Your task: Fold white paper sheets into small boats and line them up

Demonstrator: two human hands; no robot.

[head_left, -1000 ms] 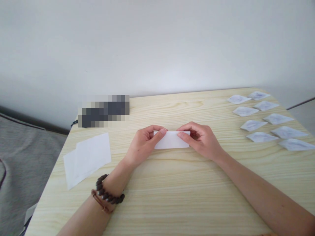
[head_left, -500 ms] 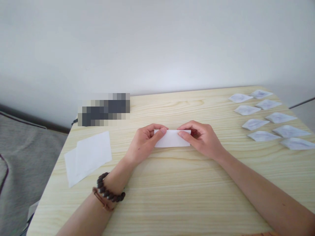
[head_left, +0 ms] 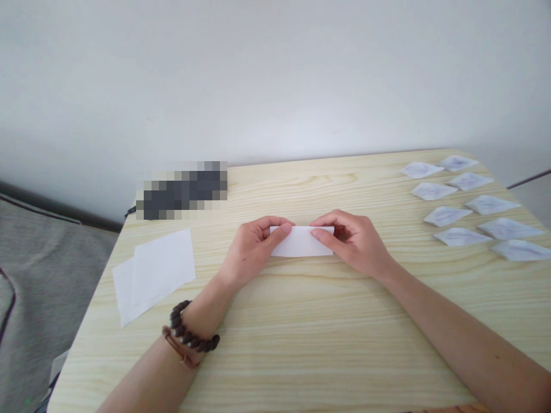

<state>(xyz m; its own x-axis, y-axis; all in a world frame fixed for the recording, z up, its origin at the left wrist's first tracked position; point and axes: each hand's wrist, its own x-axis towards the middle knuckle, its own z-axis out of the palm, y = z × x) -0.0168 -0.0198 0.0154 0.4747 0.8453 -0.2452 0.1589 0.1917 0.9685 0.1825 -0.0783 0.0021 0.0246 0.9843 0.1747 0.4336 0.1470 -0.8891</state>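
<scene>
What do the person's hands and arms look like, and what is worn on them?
The left hand and right hand are ungloved, and no sleeves show. Near the left wrist sit a bracelet of round, dark brown beads and, further up the arm, a thin reddish-brown cord. Nothing is visible on the right wrist.

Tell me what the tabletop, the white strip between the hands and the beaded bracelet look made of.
White strip: likely paper, matte, judging by its thin, straight edges. Tabletop: wood or wood-look laminate, smooth with a soft sheen, showing pale grain. Beaded bracelet: possibly wood or seed, slightly glossy, going by its dark round beads.
</scene>
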